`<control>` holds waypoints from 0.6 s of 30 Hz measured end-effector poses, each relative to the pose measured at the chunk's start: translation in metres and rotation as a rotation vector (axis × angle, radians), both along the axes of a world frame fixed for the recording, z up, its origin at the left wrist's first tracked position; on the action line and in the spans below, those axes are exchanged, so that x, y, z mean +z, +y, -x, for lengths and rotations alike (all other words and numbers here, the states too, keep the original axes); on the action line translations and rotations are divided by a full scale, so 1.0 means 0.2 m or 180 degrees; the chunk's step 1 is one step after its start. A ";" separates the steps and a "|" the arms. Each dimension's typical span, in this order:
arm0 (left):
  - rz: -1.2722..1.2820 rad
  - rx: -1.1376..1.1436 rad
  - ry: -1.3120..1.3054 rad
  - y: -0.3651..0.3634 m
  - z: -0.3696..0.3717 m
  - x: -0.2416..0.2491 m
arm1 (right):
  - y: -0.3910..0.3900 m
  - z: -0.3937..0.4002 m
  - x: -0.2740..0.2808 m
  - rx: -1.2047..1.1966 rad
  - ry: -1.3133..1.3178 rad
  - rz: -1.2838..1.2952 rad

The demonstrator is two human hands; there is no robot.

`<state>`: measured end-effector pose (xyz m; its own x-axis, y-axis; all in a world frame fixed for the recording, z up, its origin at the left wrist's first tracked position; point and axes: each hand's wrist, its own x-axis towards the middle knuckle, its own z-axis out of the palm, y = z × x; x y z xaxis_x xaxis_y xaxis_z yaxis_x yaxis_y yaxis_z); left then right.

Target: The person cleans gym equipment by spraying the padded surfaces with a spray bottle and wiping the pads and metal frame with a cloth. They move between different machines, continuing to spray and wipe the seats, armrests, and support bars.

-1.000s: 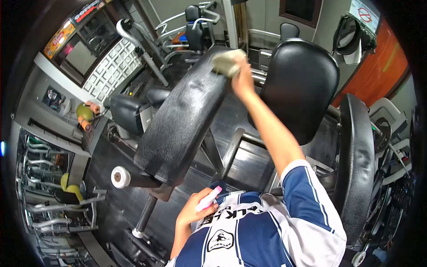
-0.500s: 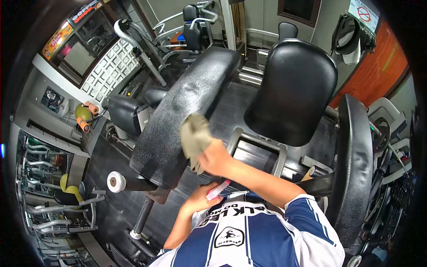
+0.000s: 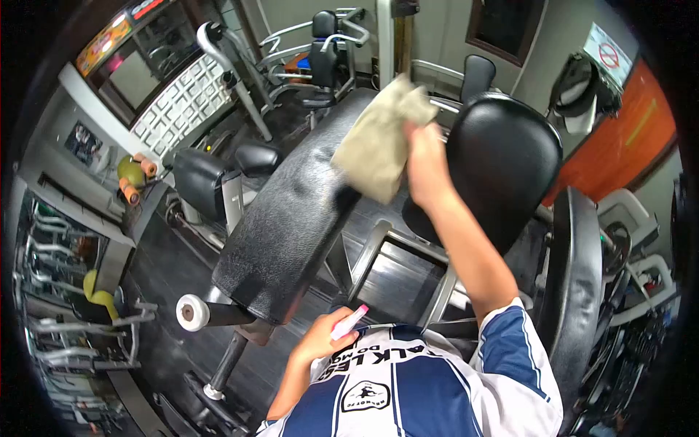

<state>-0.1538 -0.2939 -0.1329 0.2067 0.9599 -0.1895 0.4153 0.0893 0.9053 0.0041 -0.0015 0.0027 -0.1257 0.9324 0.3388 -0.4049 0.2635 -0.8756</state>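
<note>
Close against the striped shirt [image 3: 411, 386], the left hand [image 3: 319, 341] is curled narrow around a small white container with a pink end [image 3: 348, 325], the end pointing up and toward the far right; it is held low at the body, perhaps so that it is secure and out of the other arm's path; just left of it, a white-capped roller [image 3: 193, 312] sticks out below the near end of the long black bench [image 3: 280, 218], which slants away toward the far side; farther off, the right hand [image 3: 428, 164] is closed on one side of a beige cloth [image 3: 373, 149], whose loose part spreads over the bench's far right edge, probably because gripping only a side leaves most of it free; blur hides whether the cloth touches the padding; right of that hand stands a rounded black seat pad [image 3: 506, 160]; on the far right, a no-smoking sign [image 3: 610, 55] is up on the wall, probably for easy viewing.
</note>
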 end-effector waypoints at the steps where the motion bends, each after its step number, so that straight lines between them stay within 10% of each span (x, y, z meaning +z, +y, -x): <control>1: -0.0055 0.0060 -0.0160 -0.01 0.01 -0.01 | 0.12 -0.02 0.07 -0.0338 -0.0164 0.0066; 7: -0.0129 0.0377 -0.0192 -0.08 0.03 -0.02 | 0.75 0.10 0.19 -0.1869 -0.2980 -0.2268; 9: -0.0016 0.0348 -0.0239 -0.10 0.03 -0.04 | 0.92 0.25 -0.02 -0.0779 -0.4129 -0.1412; 18: 0.0101 0.0383 -0.0041 -0.12 0.10 0.00 | 0.92 0.46 0.01 -0.0531 -0.4829 -0.0899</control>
